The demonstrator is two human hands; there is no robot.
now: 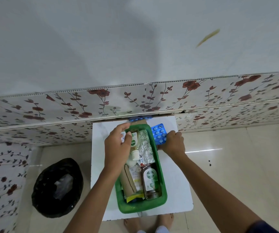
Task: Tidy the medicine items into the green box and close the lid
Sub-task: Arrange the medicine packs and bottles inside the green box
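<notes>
The green box (162,197) stands open on a small white table (177,182). Inside lie a brown Dettol bottle (150,180), a smaller pale Dettol bottle (134,145), a silver foil strip (145,147) and a cardboard tube (127,180). My left hand (117,147) hovers over the box's far left corner, fingers closed on a small white packet (123,137). Just right of the box's far end, my right hand (174,143) grips a blue blister pack of pills (159,133). Another blue item (140,118) lies at the table's far edge; I cannot tell what it is.
A black bin bag (58,187) sits on the tiled floor left of the table. A floral-patterned wall panel (68,105) runs behind the table. My bare feet (148,222) show below the table's near edge.
</notes>
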